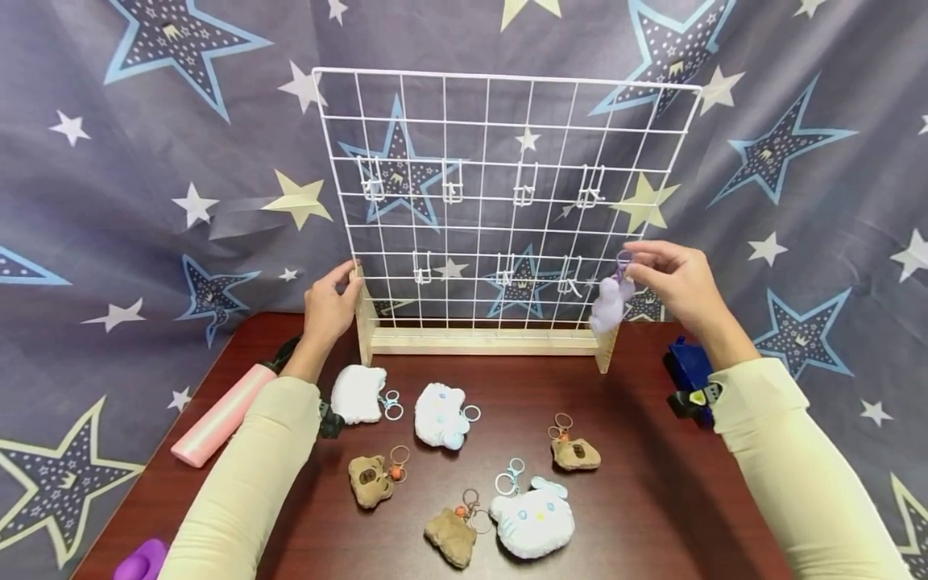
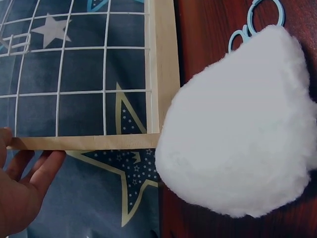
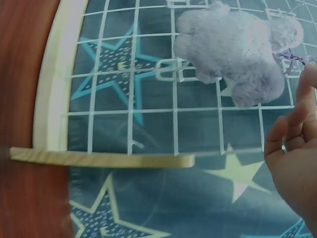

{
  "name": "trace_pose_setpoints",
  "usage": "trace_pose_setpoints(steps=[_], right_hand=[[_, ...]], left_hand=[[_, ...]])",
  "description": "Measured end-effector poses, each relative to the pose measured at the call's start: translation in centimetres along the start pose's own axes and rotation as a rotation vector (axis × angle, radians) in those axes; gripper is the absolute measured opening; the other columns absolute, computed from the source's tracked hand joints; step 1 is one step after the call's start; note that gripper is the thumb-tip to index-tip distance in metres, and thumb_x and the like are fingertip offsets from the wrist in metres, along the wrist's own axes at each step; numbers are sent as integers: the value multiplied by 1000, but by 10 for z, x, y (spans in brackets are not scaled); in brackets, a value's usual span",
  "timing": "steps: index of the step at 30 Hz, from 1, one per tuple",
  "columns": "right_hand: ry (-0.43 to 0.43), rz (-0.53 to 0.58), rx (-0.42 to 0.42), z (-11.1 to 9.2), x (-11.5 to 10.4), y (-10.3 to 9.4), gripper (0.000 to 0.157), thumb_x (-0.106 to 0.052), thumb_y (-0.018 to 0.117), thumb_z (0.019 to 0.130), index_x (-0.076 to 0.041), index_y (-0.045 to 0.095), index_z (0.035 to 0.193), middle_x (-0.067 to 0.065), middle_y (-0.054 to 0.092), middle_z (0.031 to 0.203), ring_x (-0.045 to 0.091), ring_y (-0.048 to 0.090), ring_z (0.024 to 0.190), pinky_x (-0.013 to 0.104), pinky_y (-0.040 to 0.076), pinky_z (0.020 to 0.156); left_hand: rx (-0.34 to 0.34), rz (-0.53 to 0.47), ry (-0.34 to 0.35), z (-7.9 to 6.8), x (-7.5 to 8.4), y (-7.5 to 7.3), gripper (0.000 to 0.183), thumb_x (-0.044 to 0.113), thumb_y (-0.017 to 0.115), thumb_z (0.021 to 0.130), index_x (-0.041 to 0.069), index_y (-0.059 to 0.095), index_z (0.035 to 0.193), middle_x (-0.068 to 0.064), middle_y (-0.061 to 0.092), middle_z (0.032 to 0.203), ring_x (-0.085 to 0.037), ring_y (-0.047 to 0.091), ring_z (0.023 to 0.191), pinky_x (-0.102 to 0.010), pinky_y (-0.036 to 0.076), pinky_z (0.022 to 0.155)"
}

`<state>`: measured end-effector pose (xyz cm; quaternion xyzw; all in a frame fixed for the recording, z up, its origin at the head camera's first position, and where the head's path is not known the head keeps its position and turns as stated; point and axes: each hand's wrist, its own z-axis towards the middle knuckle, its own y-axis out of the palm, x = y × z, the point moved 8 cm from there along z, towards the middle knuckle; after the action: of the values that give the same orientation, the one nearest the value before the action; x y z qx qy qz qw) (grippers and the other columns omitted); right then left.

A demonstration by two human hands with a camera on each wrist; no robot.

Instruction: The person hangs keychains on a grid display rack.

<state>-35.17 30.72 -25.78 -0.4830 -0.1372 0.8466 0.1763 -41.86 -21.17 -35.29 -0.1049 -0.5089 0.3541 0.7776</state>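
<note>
A white wire grid rack on a wooden stand [image 1: 482,345] stands upright at the back of the table. My left hand [image 1: 329,304] holds the stand's left wooden post [image 2: 84,143], thumb on one side and fingers on the other. At the rack's right side, my right hand [image 1: 670,278] pinches the purple ring of a fluffy lilac plush keychain [image 1: 607,304]. The plush [image 3: 233,54] dangles in front of the grid's lower right part, apart from the table. Several white hooks, among them an upper one [image 1: 524,192] and a lower one [image 1: 423,272], hang on the wires without keychains.
White plush keychains [image 1: 358,394] [image 1: 438,415] [image 1: 534,522] and brown bear-like ones [image 1: 370,482] [image 1: 451,536] [image 1: 576,455] lie on the dark red table. A pink cylinder [image 1: 225,415] and a purple object [image 1: 142,557] are at left, a blue item [image 1: 689,366] at right.
</note>
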Motion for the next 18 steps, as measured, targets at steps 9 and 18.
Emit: trace_pose_setpoints(steps=[9, 18], right_hand=[[-16, 159, 33, 36, -28, 8, 32, 1, 73, 89, -21, 79, 112, -17, 75, 83, -4, 64, 74, 12, 50, 69], [52, 257, 53, 55, -33, 10, 31, 1, 73, 89, -13, 78, 116, -13, 77, 87, -1, 69, 83, 13, 52, 79]], left_hand=[[0, 5, -9, 0, -3, 0, 37, 25, 66, 98, 22, 68, 135, -12, 76, 116, -39, 65, 118, -52, 47, 103], [-14, -1, -6, 0, -1, 2, 36, 25, 66, 99, 22, 68, 135, -11, 76, 115, -37, 65, 118, -51, 46, 103]])
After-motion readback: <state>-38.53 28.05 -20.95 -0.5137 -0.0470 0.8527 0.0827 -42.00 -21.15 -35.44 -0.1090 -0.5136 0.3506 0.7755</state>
